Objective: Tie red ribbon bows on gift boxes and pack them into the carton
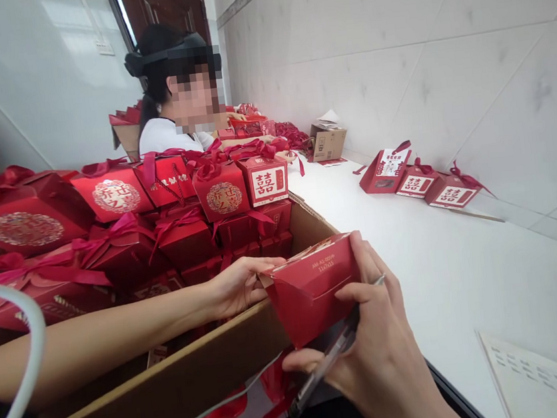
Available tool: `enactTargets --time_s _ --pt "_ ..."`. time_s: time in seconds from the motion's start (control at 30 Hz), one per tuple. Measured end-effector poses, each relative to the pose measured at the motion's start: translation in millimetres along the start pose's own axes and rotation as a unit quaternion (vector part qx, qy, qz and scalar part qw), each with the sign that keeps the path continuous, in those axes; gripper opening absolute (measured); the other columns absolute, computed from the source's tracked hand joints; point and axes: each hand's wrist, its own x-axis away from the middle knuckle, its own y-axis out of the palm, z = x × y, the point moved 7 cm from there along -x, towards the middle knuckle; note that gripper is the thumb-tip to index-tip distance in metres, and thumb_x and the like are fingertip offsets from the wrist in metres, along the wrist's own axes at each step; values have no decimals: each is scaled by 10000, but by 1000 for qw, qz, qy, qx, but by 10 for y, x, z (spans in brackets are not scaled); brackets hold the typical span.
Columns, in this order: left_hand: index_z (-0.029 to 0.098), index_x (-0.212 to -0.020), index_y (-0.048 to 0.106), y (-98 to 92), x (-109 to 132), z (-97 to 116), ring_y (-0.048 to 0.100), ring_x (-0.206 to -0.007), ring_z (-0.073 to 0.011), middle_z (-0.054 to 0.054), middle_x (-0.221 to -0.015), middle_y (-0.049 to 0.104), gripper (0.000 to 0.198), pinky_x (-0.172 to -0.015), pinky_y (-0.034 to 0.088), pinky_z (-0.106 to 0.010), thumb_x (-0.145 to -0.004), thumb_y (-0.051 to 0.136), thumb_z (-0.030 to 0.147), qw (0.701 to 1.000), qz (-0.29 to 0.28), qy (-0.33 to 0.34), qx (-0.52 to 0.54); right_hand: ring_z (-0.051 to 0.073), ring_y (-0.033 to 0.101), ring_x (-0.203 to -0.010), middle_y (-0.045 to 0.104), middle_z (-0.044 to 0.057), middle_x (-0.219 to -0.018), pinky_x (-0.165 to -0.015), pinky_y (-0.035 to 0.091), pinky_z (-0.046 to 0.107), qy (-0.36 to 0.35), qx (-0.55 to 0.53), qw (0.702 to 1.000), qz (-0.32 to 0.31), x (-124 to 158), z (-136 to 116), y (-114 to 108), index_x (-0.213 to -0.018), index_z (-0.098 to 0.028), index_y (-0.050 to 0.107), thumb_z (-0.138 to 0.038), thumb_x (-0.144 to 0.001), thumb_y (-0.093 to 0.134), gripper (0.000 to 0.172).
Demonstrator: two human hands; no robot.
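Note:
Between my two hands is a red gift box (317, 282), tilted so that its printed bottom faces me. My left hand (244, 283) grips its far left edge, reaching over the carton. My right hand (371, 319) clasps the near right side, fingers on the top edge and face. A pen (321, 368) also lies in my right hand, pointing down to the left. Below my left arm stands a cardboard carton (177, 381), packed with several red gift boxes (119, 197) tied with ribbons. Part of my left fingers is hidden behind the box.
Three red gift boxes (416, 183) stand on the white table (394, 256) by the wall. A co-worker (169, 131) sits beyond the carton, near more red boxes. A small brown carton (328, 141) holds papers. A printed sheet (544, 376) lies front right; a white cable (33, 324) curves at left.

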Motion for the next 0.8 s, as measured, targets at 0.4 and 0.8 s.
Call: enactTargets --time_s 0.4,0.8 --pt "67 -1072 623 -19 -27 -2 667 -734 -185 -132 -982 687 360 -588 517 -226 -724 532 79 1000 -14 4 -15 149 630 -615 628 38 -856 -519 525 258 278 -208 917 194 4 702 -241 -757 -200 421 -283 -811 623 224" --pt "90 -1032 628 -83 -55 13 661 -708 -145 -100 -957 692 311 -604 514 -198 -725 578 95 1000 -2 5 -4 147 638 -638 611 35 -849 -493 566 243 271 -196 932 140 27 748 -275 -777 -193 473 -285 -812 583 148"
